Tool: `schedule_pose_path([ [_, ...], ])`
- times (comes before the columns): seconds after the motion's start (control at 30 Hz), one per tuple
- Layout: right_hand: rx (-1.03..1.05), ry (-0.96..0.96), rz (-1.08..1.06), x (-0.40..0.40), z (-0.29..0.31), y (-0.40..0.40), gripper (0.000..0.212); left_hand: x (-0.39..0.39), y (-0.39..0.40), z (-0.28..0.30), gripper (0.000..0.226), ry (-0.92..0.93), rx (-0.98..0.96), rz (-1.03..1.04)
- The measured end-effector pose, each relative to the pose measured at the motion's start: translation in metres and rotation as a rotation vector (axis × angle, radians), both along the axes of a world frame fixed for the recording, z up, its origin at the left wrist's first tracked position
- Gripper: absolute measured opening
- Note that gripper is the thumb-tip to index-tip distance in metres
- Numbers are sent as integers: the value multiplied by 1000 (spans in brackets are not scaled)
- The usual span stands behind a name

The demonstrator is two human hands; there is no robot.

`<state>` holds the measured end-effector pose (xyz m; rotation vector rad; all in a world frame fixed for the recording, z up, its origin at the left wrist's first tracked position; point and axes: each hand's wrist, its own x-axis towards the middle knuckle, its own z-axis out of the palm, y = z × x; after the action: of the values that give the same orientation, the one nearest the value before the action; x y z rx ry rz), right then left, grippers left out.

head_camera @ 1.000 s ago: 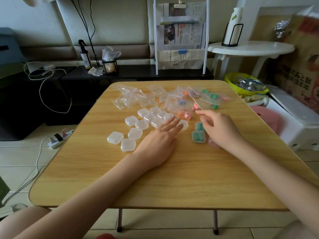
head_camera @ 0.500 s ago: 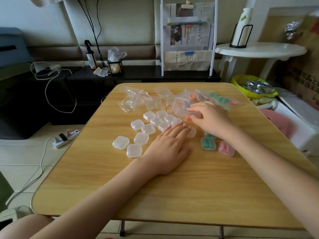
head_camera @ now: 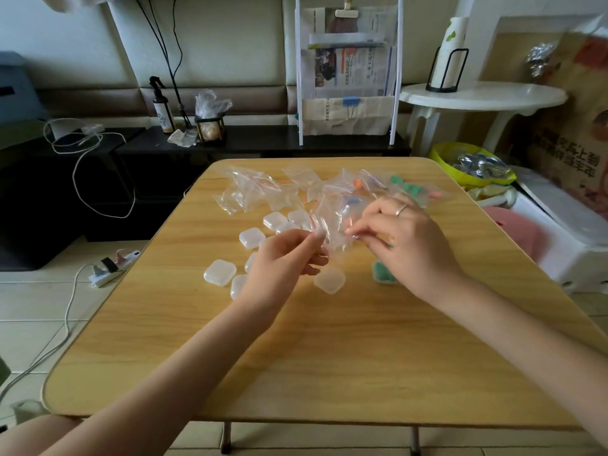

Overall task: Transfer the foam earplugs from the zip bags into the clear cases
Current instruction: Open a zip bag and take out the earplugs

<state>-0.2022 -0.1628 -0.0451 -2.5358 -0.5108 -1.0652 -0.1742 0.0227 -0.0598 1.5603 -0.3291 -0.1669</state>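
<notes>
At frame centre we hold one zip bag (head_camera: pixel 332 225) above the bench (head_camera: pixel 329 350): our left hand (head_camera: pixel 283 261) pinches its left edge, our right hand (head_camera: pixel 404 238) its right. Clear cases (head_camera: pixel 219 273) lie below-left.

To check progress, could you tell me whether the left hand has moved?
Yes: the left hand has lifted off the table and now pinches a zip bag.

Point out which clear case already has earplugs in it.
The case with green earplugs, partly hidden under the right hand. The other visible cases, like the one by the left hand, look empty.
</notes>
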Motion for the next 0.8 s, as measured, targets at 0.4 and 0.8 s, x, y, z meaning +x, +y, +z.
schedule_pose_path([
  [0.4, 432, 370, 135, -35, 3, 40, 28, -15, 9, 13, 9, 181, -135, -38],
  [0.8, 667, 566, 233, -25, 2, 50, 6, -13, 15, 15, 21, 199, -202, -120],
])
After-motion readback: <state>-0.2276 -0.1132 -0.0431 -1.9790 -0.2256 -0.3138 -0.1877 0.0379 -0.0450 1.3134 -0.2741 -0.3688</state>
